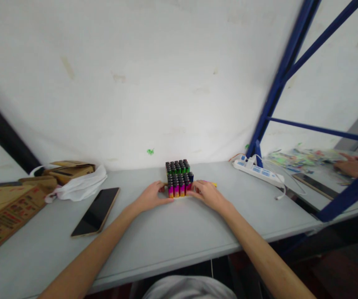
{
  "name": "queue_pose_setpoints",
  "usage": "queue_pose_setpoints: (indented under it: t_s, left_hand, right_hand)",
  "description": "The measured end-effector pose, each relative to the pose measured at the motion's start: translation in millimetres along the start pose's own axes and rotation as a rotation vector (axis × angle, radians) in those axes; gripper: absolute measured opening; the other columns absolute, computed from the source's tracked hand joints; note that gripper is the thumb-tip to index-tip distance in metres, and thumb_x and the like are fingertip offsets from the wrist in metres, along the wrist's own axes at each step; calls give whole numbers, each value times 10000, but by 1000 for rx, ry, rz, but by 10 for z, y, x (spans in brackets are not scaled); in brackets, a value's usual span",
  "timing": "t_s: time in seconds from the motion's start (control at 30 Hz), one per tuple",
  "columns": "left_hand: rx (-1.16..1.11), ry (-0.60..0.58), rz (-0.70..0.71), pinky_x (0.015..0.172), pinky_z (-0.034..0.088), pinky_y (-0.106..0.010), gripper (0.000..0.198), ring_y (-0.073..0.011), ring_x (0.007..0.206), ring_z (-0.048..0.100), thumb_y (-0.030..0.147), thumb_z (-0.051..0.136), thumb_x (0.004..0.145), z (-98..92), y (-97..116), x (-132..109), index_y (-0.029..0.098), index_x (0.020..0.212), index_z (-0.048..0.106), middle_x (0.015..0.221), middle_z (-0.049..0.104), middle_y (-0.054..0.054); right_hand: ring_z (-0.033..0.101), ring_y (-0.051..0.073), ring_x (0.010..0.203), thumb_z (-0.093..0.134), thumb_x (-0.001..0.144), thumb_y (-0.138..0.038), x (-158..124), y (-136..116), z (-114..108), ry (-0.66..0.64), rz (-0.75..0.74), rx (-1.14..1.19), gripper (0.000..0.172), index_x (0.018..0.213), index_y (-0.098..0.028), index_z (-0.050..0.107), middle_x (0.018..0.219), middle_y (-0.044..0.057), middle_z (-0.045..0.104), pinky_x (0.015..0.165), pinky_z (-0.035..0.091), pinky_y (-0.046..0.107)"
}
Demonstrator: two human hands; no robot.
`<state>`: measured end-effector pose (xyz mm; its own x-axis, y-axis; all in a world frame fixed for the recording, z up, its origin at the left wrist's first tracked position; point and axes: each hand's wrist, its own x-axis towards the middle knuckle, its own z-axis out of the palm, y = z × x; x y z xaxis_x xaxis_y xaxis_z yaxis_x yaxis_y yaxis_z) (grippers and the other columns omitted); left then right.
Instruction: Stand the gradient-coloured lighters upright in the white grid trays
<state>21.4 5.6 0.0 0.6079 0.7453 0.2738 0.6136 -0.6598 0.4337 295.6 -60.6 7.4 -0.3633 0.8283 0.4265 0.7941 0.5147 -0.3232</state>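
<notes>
A block of upright lighters with dark tops stands on the grey table, its front row pink and orange. Right behind it are more rows, with green bodies. My left hand is at the block's left side, fingers bent around its front left corner. On the opposite side, my right hand has its fingers against the block's right edge. Both hands have the block between them. Something yellow shows just beyond my right hand.
A black phone lies left on the table. Farther left are a white plastic bag and cardboard boxes. A power strip and blue metal frame stand right. Another person's hand is beyond the frame.
</notes>
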Motion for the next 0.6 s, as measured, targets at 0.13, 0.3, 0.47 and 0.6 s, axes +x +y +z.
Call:
queue_pose_setpoints:
  t_s: [0.13,0.3,0.47,0.6]
  left_hand:
    - [9,-7,-5,747,466,-325,532,-236,815,598,664,689,722,-6,9,-6,160,888,647,866,630,-59]
    - [7,-4,-8,750,468,-331,526,-236,815,596,658,694,719,-1,-1,-5,161,884,645,868,631,-59]
    - [6,-4,9,765,470,-334,558,-236,821,596,683,680,726,-7,4,-3,156,909,653,883,642,-64]
    - [-8,-5,10,769,473,-331,589,-239,836,602,696,673,732,-10,11,-9,155,966,666,917,652,-73]
  right_hand:
    - [600,224,892,368,1053,-339,-49,318,-51,201,121,-71,334,986,-185,657,932,102,664,823,435,326]
    - [580,266,977,596,951,-350,-134,618,43,120,321,-323,215,1030,-175,693,1062,160,652,831,434,348]
    - [616,216,826,500,995,-377,-107,542,-2,89,400,-134,257,1064,-176,644,917,97,689,715,407,289]
    - [516,157,574,477,975,-517,-46,419,-69,286,366,205,386,1123,-196,634,659,-8,617,585,357,261]
